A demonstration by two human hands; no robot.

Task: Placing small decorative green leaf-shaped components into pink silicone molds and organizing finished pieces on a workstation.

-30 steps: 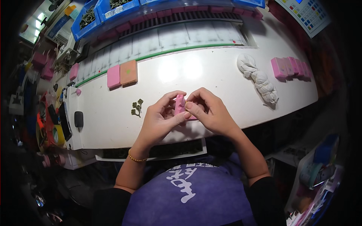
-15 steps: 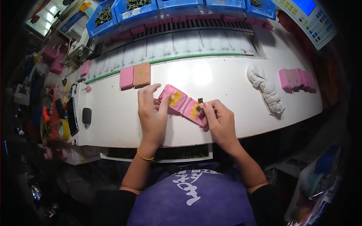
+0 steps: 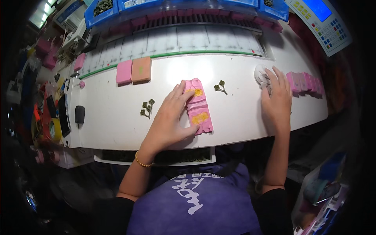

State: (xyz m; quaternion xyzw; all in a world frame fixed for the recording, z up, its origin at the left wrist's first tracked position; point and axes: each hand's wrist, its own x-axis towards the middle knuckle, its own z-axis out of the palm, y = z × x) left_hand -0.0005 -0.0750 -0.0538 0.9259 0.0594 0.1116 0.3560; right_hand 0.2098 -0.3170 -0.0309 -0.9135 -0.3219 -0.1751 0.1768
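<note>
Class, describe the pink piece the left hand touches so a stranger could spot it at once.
On the white table, find the person's left hand. It touches a long pink piece, creased across its middle. Two yellow patches set this piece apart from the plain pink block farther left.

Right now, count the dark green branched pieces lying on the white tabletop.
2: the first piece is left of the left hand, the second piece right of the pink two-part block. More may be hidden.
</note>
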